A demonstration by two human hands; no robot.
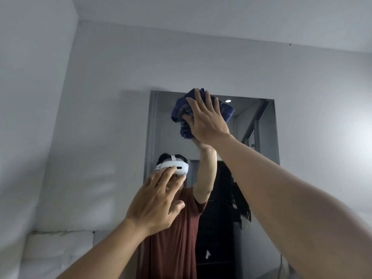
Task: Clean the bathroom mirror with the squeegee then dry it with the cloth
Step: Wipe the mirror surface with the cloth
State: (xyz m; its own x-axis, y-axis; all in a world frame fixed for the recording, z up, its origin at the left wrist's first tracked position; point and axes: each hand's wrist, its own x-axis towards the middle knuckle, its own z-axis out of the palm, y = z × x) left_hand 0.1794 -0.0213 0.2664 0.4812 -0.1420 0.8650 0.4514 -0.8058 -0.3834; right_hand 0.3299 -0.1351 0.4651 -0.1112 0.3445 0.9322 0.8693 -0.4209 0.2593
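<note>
The mirror hangs on the grey wall straight ahead, tall and narrow. My right hand is raised to its top edge and presses a bunched dark blue checked cloth flat against the glass, fingers spread over it. My left hand rests lower, at the mirror's left side, fingers apart and holding nothing; whether it touches the glass I cannot tell. The mirror reflects a person in a dark red shirt with a white headset. No squeegee is in view.
A grey wall surrounds the mirror and meets a side wall at the left. A white tiled ledge sits at the lower left. The mirror reflects a dark doorway and a stair rail.
</note>
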